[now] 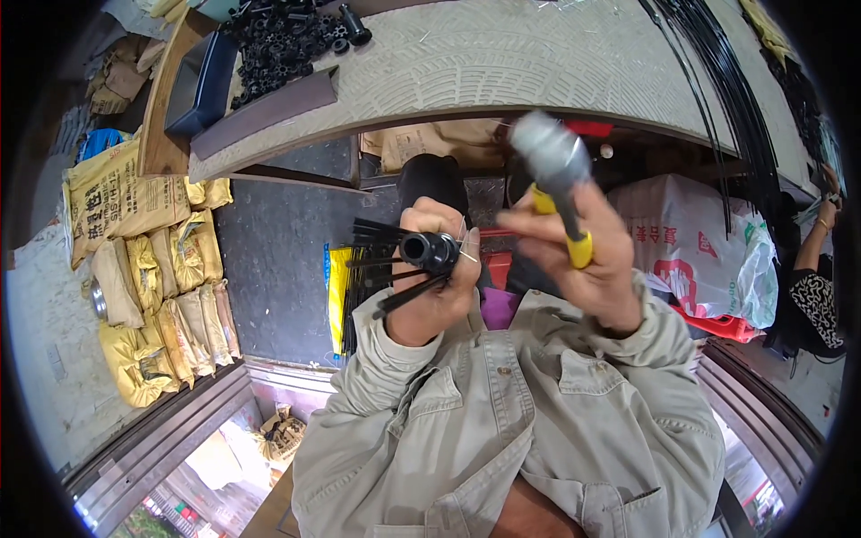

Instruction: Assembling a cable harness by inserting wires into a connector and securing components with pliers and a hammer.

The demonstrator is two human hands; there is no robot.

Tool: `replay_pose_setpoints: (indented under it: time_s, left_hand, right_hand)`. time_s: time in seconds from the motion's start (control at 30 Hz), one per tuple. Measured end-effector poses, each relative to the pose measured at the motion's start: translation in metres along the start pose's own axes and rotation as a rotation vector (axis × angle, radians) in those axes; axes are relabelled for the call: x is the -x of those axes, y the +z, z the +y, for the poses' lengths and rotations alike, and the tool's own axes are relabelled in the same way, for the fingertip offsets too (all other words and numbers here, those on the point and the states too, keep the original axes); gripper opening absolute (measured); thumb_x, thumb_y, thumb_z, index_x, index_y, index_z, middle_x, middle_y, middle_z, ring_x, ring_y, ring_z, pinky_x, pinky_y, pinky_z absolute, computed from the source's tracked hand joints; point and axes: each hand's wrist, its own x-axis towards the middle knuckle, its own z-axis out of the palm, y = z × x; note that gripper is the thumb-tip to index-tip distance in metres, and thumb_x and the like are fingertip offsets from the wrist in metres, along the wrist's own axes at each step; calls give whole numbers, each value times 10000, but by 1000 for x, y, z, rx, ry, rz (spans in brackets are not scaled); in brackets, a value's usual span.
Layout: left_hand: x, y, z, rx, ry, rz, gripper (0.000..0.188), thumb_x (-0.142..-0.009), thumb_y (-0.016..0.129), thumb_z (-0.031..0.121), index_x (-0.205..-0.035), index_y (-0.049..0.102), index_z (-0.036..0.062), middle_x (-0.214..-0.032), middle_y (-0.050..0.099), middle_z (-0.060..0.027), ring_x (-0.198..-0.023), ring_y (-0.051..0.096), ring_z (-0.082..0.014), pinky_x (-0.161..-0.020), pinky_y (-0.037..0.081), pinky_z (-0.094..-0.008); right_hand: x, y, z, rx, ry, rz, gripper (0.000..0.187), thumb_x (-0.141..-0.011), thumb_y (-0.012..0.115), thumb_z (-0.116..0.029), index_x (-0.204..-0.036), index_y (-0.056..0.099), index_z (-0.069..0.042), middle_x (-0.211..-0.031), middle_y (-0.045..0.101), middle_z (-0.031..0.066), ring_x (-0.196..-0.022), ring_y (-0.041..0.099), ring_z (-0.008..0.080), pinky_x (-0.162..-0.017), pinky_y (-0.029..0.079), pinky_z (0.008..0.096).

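Note:
My left hand (420, 316) is closed around a black round plastic hub (430, 251) with a hollow end facing up. Several thin black rods (377, 235) stick out from it to the left. A thin pale strand lies by the fingers of this hand. To the right, my right hand (599, 260) is raised and grips a mallet (552, 154) with a black and yellow handle and a greyish-white head. The mallet head is smeared by motion, and so are some fingers of this hand. The mallet is apart from the hub.
A workbench (502, 76) spans the far side, holding a pile of small black plastic parts (278, 45), a dark blue bin (195, 85) and long black rods (717, 72). Yellow and brown sacks (161, 296) stand at left. White bags (659, 229) and another person's arm (812, 235) are at right.

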Motion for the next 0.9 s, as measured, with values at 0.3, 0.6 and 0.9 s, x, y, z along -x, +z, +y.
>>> replay_pose_setpoints:
  time_s: [0.3,0.6,0.9]
  left_hand:
    - [-9,-9,7,27,60,-126,179,-723,526,-87,-827,419,12,-792,443,-92,-671,435,-167,-602,363,-267]
    - [-9,-14,5,49,86,-187,157,-712,480,-67,-825,413,17,-797,423,-86,-694,434,-205,-600,370,-292]
    - [-10,-15,4,9,168,-175,236,-712,577,-82,-827,408,36,-781,471,-84,-670,449,-133,-617,359,-238]
  right_hand:
    - [-26,-50,28,1376,-819,202,328,-764,632,-216,-1089,608,-179,-1182,446,-51,-1088,457,98,-1016,233,400]
    - [-28,-40,37,1416,-974,361,416,-696,709,-169,-1030,461,-166,-1104,475,-34,-1016,505,135,-1017,195,500]
    - [-12,-24,42,1386,-842,415,378,-663,763,-94,-980,557,-88,-1037,414,-28,-929,498,93,-998,264,389]
